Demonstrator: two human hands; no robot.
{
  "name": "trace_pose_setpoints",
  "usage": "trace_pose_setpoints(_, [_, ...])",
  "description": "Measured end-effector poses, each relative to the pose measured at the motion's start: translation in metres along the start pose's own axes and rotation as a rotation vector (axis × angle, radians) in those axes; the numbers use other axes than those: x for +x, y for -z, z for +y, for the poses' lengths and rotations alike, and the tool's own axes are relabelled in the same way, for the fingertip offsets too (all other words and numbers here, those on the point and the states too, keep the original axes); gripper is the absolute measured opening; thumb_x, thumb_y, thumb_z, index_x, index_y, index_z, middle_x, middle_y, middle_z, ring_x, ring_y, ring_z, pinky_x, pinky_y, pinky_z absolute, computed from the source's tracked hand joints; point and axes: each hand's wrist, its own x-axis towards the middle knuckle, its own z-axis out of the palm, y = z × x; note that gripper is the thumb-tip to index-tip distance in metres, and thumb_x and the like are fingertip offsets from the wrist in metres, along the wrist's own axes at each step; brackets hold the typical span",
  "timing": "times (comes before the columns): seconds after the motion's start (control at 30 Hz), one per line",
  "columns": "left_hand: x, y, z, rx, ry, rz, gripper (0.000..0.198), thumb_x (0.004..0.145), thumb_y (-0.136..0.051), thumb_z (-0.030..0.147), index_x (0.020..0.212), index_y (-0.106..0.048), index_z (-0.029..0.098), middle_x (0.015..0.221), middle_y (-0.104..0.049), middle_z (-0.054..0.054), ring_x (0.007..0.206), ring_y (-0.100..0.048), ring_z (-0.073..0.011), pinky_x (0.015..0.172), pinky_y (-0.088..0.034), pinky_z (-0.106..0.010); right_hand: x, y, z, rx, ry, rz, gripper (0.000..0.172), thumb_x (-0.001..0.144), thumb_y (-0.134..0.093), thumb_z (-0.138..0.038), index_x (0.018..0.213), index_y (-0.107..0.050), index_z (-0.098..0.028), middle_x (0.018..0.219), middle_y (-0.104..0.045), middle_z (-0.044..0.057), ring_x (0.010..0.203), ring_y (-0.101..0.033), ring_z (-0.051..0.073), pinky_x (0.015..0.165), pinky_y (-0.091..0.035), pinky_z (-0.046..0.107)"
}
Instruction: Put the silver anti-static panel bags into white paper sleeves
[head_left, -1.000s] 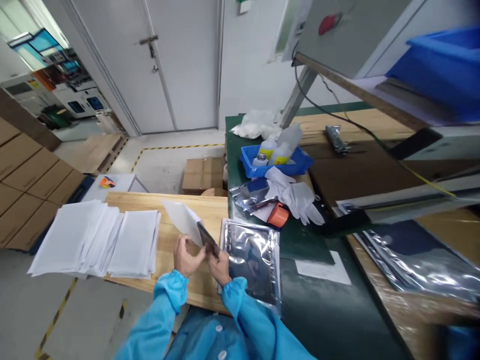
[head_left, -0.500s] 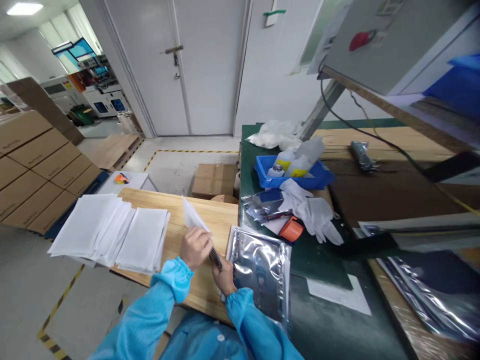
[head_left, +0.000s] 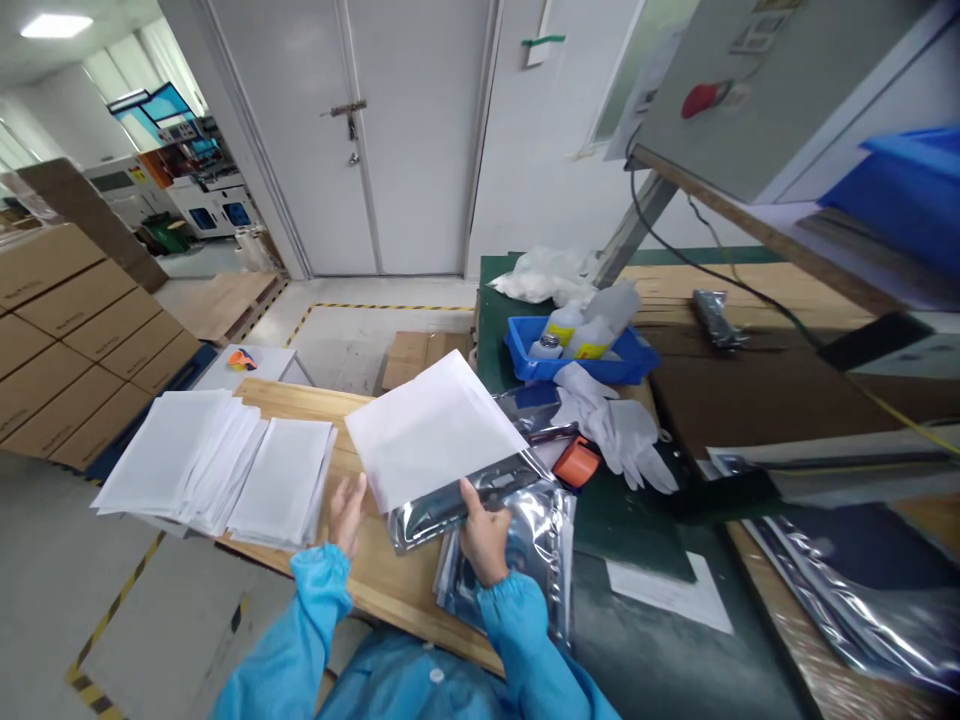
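My right hand [head_left: 486, 535] is closed on the near edge of a shiny dark plastic sleeve [head_left: 427, 518], thumb on top. A white sheet [head_left: 439, 430] covers most of that sleeve's far side; whether it is inside or lying on top I cannot tell. To the left, my left hand [head_left: 347, 515] is open, fingers apart, just off the sleeve's left corner. Beneath the right hand lies a stack of similar shiny sleeves [head_left: 551, 545]. Two piles of white paper, a larger pile [head_left: 169, 450] and a smaller pile [head_left: 277, 478], rest on the left of the wooden board [head_left: 341, 580].
A blue tray [head_left: 525, 365] with bottles stands at the back of the green table. White gloves [head_left: 626, 440] and an orange tape roll [head_left: 576, 462] lie in front of it. More shiny sleeves [head_left: 847, 580] are at right. Stacked cartons [head_left: 75, 350] stand at far left.
The sheet and sleeve, seen nearly edge-on before, now face up and sit further right, over the stack. My left hand has let go and moved left and down.
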Motion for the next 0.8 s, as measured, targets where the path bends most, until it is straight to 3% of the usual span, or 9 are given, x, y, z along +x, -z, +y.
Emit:
trace_pose_setpoints(0.07, [0.005,0.003,0.001,-0.085,0.105,-0.174,0.054,0.063,-0.071,0.061,0.091,-0.066,0.015,0.094,-0.071,-0.014,0.095,-0.066,-0.0273,0.078,-0.054,-0.040,0.000,-0.002,-0.005,0.053,-0.039,-0.025,0.038,0.066,-0.073,-0.044,0.086,-0.063,-0.014,0.079,-0.071,0.007,0.066,-0.067,0.023,0.063,-0.057,0.038])
trace_pose_setpoints(0.13, [0.002,0.002,0.002,-0.115,0.136,-0.269,0.054,0.056,-0.076,0.062,0.080,-0.067,0.014,0.081,-0.072,-0.012,0.081,-0.068,-0.0248,0.071,-0.054,-0.037,0.001,-0.003,-0.006,0.123,-0.088,-0.040,0.035,0.064,-0.074,-0.042,0.085,-0.062,-0.016,0.078,-0.072,0.005,0.066,-0.068,0.022,0.064,-0.058,0.037])
trace_pose_setpoints(0.23, [-0.015,-0.004,-0.004,-0.078,0.170,-0.292,0.052,0.047,-0.081,0.059,0.066,-0.063,0.014,0.066,-0.069,-0.007,0.064,-0.066,-0.0191,0.062,-0.053,-0.032,0.004,-0.004,-0.006,0.220,-0.106,-0.003,0.029,0.061,-0.075,-0.036,0.079,-0.061,-0.018,0.074,-0.071,0.002,0.069,-0.068,0.021,0.068,-0.058,0.035])
trace_pose_setpoints(0.33, [-0.032,-0.005,-0.017,0.003,0.203,-0.319,0.053,0.047,-0.080,0.061,0.061,-0.060,0.014,0.060,-0.066,-0.004,0.055,-0.061,-0.0143,0.057,-0.051,-0.029,0.010,-0.002,-0.002,0.229,-0.067,0.027,0.028,0.063,-0.074,-0.034,0.081,-0.062,-0.017,0.073,-0.071,0.002,0.072,-0.068,0.021,0.071,-0.058,0.035])
trace_pose_setpoints(0.47, [-0.033,-0.006,-0.026,0.216,0.182,-0.263,0.051,0.053,-0.074,0.063,0.060,-0.056,0.016,0.056,-0.060,-0.002,0.053,-0.059,-0.0160,0.051,-0.047,-0.029,0.013,0.001,0.014,-0.012,0.085,0.057,0.028,0.068,-0.070,-0.041,0.079,-0.061,-0.017,0.070,-0.070,0.004,0.063,-0.066,0.021,0.061,-0.056,0.034])
trace_pose_setpoints(0.53, [-0.029,-0.014,-0.020,0.328,0.053,-0.183,0.045,0.054,-0.076,0.057,0.061,-0.054,0.018,0.060,-0.059,-0.001,0.058,-0.059,-0.0164,0.055,-0.047,-0.029,0.011,0.000,0.023,-0.122,0.166,0.017,0.028,0.071,-0.067,-0.043,0.075,-0.063,-0.016,0.069,-0.070,0.007,0.062,-0.065,0.021,0.057,-0.055,0.033])
trace_pose_setpoints(0.63, [-0.028,-0.035,-0.002,0.507,-0.401,-0.098,0.034,0.059,-0.075,0.041,0.078,-0.057,0.019,0.077,-0.060,-0.002,0.071,-0.058,-0.0171,0.069,-0.051,-0.033,0.004,-0.005,0.037,-0.202,0.274,-0.122,0.027,0.074,-0.063,-0.042,0.068,-0.065,-0.015,0.065,-0.068,0.007,0.058,-0.062,0.020,0.054,-0.052,0.031])
trace_pose_setpoints(0.7, [-0.030,-0.051,0.010,0.585,-0.698,-0.080,0.037,0.062,-0.073,0.032,0.094,-0.058,0.019,0.090,-0.060,-0.006,0.081,-0.059,-0.0190,0.075,-0.052,-0.035,0.000,-0.008,0.045,-0.258,0.352,-0.207,0.024,0.073,-0.062,-0.037,0.063,-0.064,-0.016,0.055,-0.064,0.003,0.050,-0.058,0.018,0.050,-0.050,0.029])
trace_pose_setpoints(0.8, [-0.026,-0.068,0.020,0.627,-0.903,-0.056,0.047,0.064,-0.066,0.016,0.110,-0.056,0.019,0.106,-0.059,-0.010,0.096,-0.060,-0.0216,0.083,-0.053,-0.036,-0.004,-0.012,0.055,-0.320,0.441,-0.310,0.017,0.071,-0.058,-0.029,0.069,-0.068,-0.016,0.053,-0.063,0.002,0.048,-0.057,0.018,0.049,-0.050,0.029])
